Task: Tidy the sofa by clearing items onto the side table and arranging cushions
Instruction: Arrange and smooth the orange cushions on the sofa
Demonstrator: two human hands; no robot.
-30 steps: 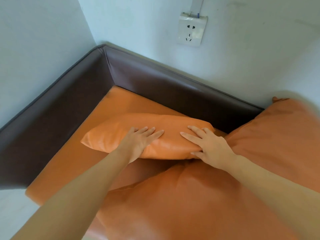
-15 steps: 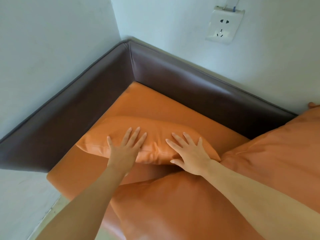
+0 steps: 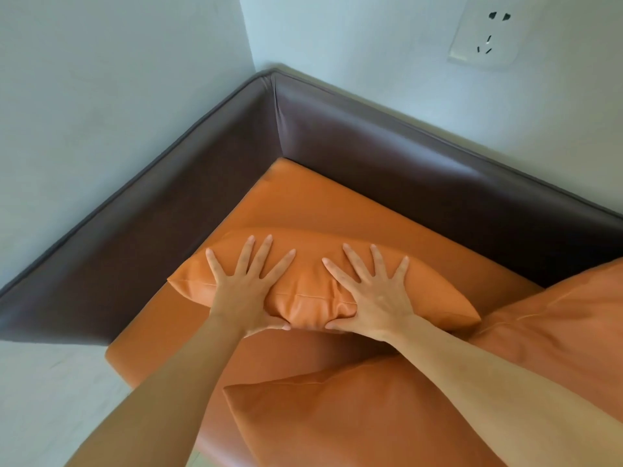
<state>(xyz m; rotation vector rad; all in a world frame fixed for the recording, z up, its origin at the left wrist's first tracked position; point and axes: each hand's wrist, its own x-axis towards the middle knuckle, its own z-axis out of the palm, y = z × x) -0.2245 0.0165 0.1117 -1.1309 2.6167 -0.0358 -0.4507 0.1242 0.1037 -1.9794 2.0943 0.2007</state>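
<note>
An orange leather cushion lies on the orange sofa seat near the corner of the dark brown backrest. My left hand and my right hand both press flat on it with fingers spread wide, thumbs tucked at its near edge. A second orange cushion lies closer to me under my forearms. A third, larger orange cushion leans at the right.
Pale walls meet behind the sofa corner. A white wall socket sits at the top right. The sofa's left end stops at a pale wall, with a strip of floor below.
Both hands have spread their fingers wider on the cushion and pushed it a little further towards the sofa corner. The view has shifted, so the corner sits more central.
</note>
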